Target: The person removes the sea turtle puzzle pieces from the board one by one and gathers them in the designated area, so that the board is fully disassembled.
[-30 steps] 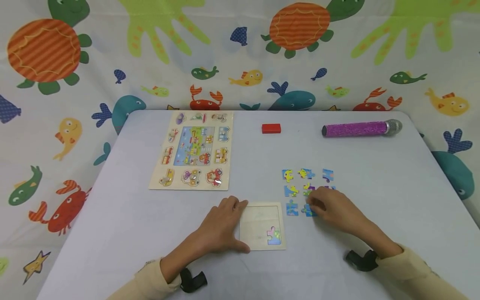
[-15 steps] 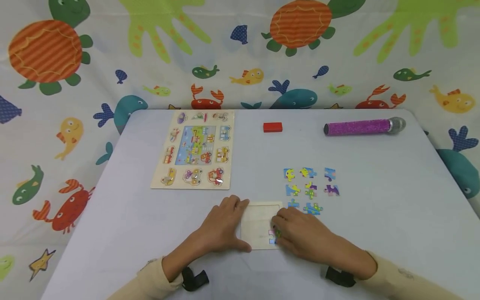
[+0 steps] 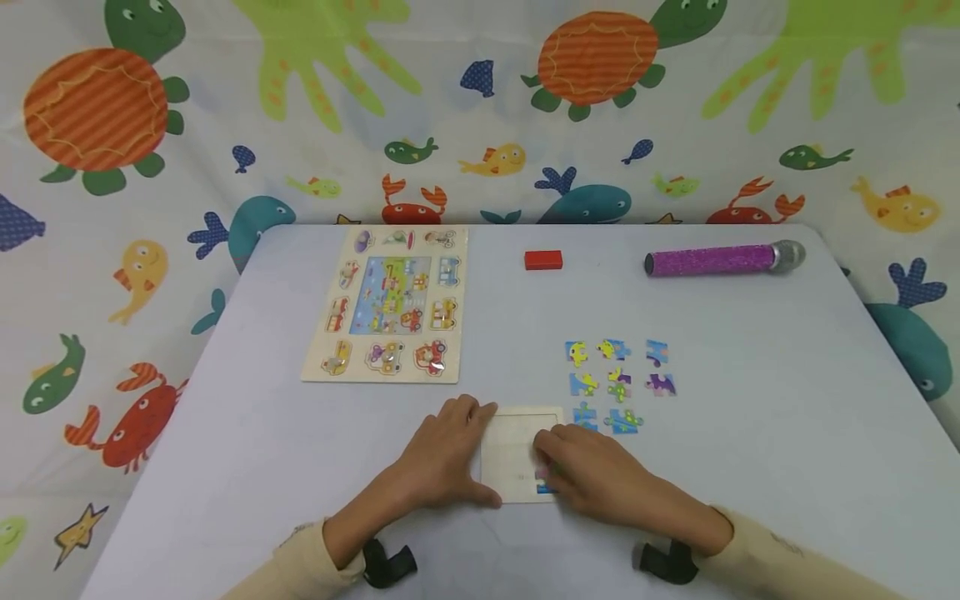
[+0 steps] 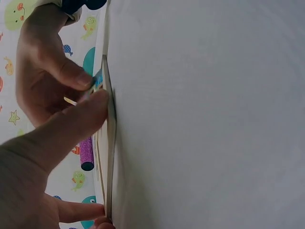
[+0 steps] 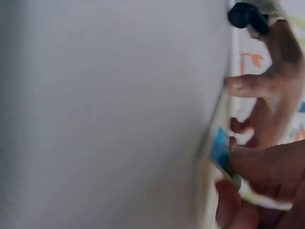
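A square wooden puzzle tray lies flat in front of me. My left hand holds its left side, thumb at the near corner and fingers at the far corner. Over the tray's right part is my right hand, its fingertips pinching a small jigsaw piece, blue and green in the right wrist view. A blue and pink piece shows in the tray's lower right, partly covered by the right hand. Just beyond that hand, several loose jigsaw pieces lie in rough rows on the table.
A wooden peg puzzle board with vehicle shapes lies at the back left. Farther back are a red block and a purple glittery microphone. The white table meets a sea-animal printed cloth behind.
My right hand has moved left from the loose pieces to the tray, bringing a jigsaw piece, then shifted slightly farther in. The left hand has kept its hold on the tray.
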A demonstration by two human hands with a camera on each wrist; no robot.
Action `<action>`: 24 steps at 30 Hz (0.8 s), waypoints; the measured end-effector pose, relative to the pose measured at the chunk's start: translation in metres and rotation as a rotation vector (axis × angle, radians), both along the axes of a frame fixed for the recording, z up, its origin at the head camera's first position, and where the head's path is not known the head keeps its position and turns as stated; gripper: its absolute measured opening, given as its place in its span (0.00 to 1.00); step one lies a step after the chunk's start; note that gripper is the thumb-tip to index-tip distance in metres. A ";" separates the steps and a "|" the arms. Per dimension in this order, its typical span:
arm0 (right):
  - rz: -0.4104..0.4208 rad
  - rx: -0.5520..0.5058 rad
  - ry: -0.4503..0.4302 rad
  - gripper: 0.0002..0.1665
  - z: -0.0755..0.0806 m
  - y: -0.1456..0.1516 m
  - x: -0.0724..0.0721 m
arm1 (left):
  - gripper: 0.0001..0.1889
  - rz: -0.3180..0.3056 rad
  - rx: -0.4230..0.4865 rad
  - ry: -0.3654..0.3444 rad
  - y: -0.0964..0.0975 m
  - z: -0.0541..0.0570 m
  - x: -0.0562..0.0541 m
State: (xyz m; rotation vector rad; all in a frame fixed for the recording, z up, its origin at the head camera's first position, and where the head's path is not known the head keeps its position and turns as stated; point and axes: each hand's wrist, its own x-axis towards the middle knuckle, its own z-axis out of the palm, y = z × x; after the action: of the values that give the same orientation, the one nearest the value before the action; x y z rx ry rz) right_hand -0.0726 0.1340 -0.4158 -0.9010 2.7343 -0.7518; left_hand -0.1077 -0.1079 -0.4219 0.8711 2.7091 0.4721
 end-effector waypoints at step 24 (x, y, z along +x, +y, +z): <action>-0.289 -0.045 -0.090 0.08 0.005 0.144 -0.038 | 0.60 0.008 0.022 -0.006 0.000 0.000 0.001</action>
State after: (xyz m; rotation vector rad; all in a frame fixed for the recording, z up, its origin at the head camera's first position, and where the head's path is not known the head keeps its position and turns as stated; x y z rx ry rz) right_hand -0.1109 0.2785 -0.4108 -0.4694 2.8093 -0.8813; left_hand -0.1068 -0.1080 -0.4221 0.8634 2.7081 0.5057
